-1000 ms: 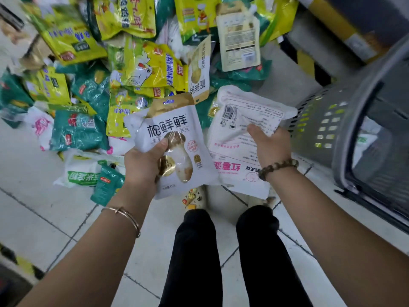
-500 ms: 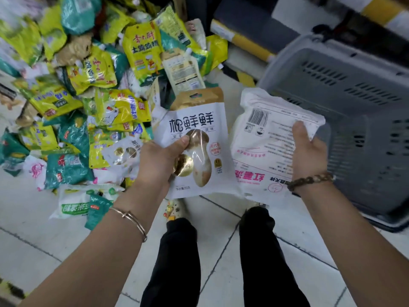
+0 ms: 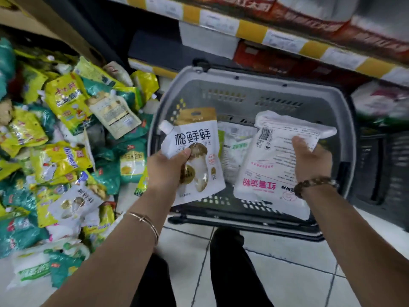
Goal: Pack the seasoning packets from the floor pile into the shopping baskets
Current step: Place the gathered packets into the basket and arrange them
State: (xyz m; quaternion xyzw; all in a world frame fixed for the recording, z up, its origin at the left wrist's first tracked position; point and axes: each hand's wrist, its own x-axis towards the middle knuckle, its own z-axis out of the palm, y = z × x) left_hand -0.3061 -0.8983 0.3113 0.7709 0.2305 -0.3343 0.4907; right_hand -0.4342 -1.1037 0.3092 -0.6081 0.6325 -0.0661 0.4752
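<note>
My left hand (image 3: 166, 169) grips a white spouted pouch with a gold top and a mushroom picture (image 3: 194, 138), held over the left side of the grey shopping basket (image 3: 243, 83). My right hand (image 3: 312, 160) grips a large white packet with red print (image 3: 270, 165) over the basket's right side. At least one white packet with green print (image 3: 234, 147) lies on the basket floor between them. The pile of yellow, green and white seasoning packets (image 3: 62, 156) covers the floor to the left.
A shelf with yellow and white price strips (image 3: 276, 38) runs behind the basket, red boxes (image 3: 265, 58) beneath it. A dark crate (image 3: 380, 167) stands right of the basket. My black trouser legs (image 3: 230, 273) are over the white tiled floor (image 3: 287, 273).
Both hands have carried their packets to the right, from in front of the pile to above the open basket. The view has swung right, so the basket now sits centre.
</note>
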